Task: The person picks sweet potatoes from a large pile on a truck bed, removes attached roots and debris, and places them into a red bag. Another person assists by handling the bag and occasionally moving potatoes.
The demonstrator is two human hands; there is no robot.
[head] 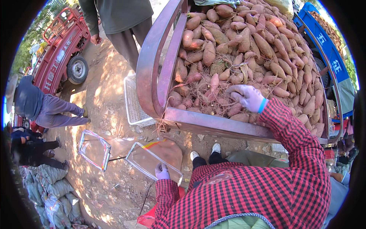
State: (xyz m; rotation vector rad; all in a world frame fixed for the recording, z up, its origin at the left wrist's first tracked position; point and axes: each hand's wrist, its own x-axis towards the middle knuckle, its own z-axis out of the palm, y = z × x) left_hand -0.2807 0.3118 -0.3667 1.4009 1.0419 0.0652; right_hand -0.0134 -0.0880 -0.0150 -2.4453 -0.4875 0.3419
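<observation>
Sweet potatoes with thin roots are heaped in a metal-railed cart bed. Over the near part of the heap is my right hand, in a pale glove with a blue band at the wrist; its fingers curl over something at the heap, though what they hold is unclear. Lower down, my left hand, also gloved, is at the near rim of a clear plastic bag held open by a rectangular frame. Its finger and thumb seem to pinch the rim. A second framed bag stands to the left, joined by a dark rod.
A white plastic crate sits beside the cart's left corner. A person stands close behind it, and others are at the far left. Filled sacks lie lower left. A red cargo tricycle and a blue truck flank the cart.
</observation>
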